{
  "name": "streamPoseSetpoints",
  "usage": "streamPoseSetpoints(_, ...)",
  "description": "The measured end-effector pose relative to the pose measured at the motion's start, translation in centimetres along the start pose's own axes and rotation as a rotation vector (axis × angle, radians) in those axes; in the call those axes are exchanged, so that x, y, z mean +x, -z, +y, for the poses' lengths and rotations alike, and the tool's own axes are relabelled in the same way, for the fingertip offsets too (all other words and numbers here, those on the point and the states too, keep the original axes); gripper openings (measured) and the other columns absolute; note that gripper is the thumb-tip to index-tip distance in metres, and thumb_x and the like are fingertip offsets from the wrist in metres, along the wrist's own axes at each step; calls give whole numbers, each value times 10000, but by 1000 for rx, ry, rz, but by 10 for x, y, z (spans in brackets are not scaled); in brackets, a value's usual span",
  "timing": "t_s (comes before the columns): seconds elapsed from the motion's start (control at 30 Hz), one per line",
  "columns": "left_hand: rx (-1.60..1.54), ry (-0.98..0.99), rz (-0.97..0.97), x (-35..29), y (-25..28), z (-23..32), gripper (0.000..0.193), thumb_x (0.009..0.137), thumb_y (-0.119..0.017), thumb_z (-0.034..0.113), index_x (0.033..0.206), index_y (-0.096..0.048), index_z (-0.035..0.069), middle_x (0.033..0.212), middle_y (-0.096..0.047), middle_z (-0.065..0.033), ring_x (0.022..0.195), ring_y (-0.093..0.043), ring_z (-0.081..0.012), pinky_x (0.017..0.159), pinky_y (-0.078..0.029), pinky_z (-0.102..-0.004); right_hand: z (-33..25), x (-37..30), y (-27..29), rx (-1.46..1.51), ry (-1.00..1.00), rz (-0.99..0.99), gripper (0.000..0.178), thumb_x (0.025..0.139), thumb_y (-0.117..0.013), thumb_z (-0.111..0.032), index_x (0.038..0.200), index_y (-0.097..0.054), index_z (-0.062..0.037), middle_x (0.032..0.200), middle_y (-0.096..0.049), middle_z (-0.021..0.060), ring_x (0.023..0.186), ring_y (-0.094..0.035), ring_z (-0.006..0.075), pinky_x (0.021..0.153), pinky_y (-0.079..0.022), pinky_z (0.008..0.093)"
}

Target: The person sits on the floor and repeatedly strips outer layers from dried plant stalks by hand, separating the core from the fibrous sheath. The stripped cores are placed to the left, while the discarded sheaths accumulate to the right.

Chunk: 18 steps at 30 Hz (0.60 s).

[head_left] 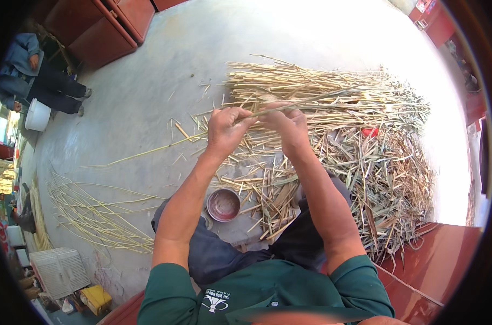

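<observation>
- Centrally, the left hand pinched a slender stalk between thumb and bent fingers; the right hand, just beside it, was closed around the same stalk, its fingertips partly hidden.
- The stalk, smooth and yellow-green, ran from the left floor through both hands toward the far right, above the straw.
- Beyond the hands lay a thick sheaf of stiff, pale, roughly parallel straws.
- On the right, a loose heap of dry, papery, curled leaves spread near the sheaf; a red scrap showed between the two.
- Between the knees stood a round, dull reddish-brown bowl.
- At near left, thin, pliant stems fanned over the smooth grey floor.
</observation>
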<state>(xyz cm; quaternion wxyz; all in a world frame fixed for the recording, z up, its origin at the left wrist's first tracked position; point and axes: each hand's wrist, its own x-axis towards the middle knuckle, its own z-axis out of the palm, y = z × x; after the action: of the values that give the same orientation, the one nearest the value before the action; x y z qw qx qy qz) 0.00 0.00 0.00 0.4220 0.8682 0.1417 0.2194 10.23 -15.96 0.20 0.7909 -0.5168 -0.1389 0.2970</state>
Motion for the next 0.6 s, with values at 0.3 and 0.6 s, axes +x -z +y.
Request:
streamPoseSetpoints(0.3,-615,39,161,13,87,10,162,897,-796,157,946,-712,28,865,-759,-49,719,-648,-53,619,-478,-170,-16,15,23,-63,42,216,137,931,-593,-48,1061,-609,-6,1021,-718,135,883,-731,198,774,-604,291)
streamPoseSetpoints(0.6,343,-435,107,0,31,24,235,814,-792,261,949,-744,75,921,-724,-102,860,-659,-281,778,-487,-425,-24,9,24,-21,17,-78,173,971,-617,-75,1130,-656,-18,1143,-723,136,1031,-714,210,913,-557,329)
